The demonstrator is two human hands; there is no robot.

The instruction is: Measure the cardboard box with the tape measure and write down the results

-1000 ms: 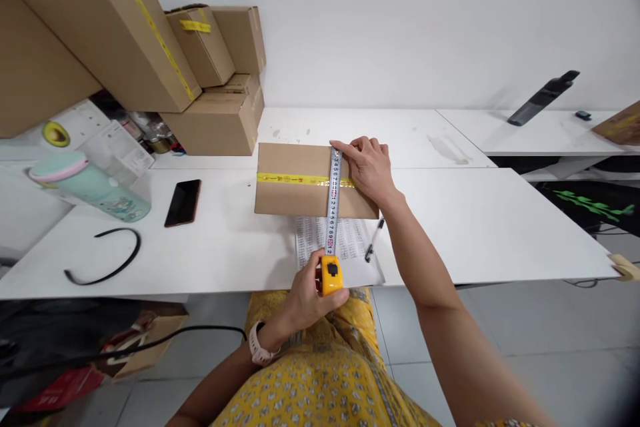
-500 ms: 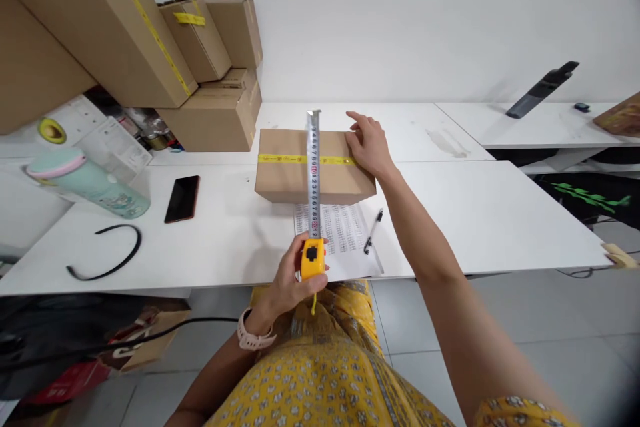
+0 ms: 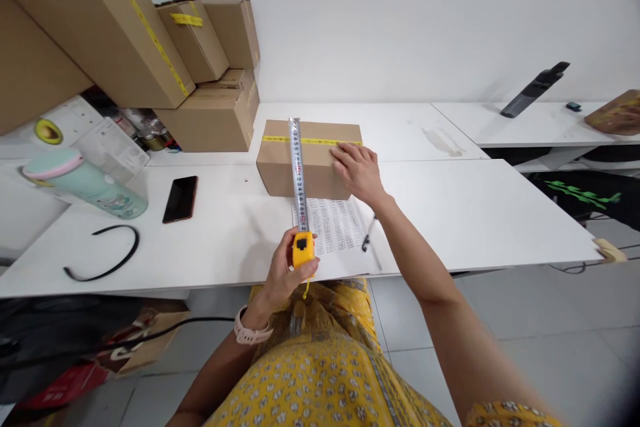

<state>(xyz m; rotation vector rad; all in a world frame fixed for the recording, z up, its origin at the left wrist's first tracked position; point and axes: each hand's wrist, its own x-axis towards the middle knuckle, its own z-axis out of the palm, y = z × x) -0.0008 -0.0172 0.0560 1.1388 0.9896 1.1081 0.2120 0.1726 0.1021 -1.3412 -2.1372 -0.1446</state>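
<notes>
A small cardboard box (image 3: 277,163) with a yellow tape strip stands tipped up on the white table (image 3: 475,207), its front face toward me. My right hand (image 3: 356,172) lies on that face with fingers spread flat. My left hand (image 3: 286,265) is closed round a yellow tape measure (image 3: 303,248). Its metal blade (image 3: 297,170) sticks up over the box front, its tip near the top edge. A printed sheet (image 3: 336,230) and a pen (image 3: 368,235) lie just in front of the box.
Stacked cardboard boxes (image 3: 125,33) fill the back left. A mint bottle (image 3: 83,183), a black phone (image 3: 181,199) and a black curved band (image 3: 103,253) lie on the left. A dark device (image 3: 535,89) leans on the far right table.
The box has been tipped from lying flat onto its edge. My right hand slid from the top to the front face, and the blade, no longer pinned down, now stands free.
</notes>
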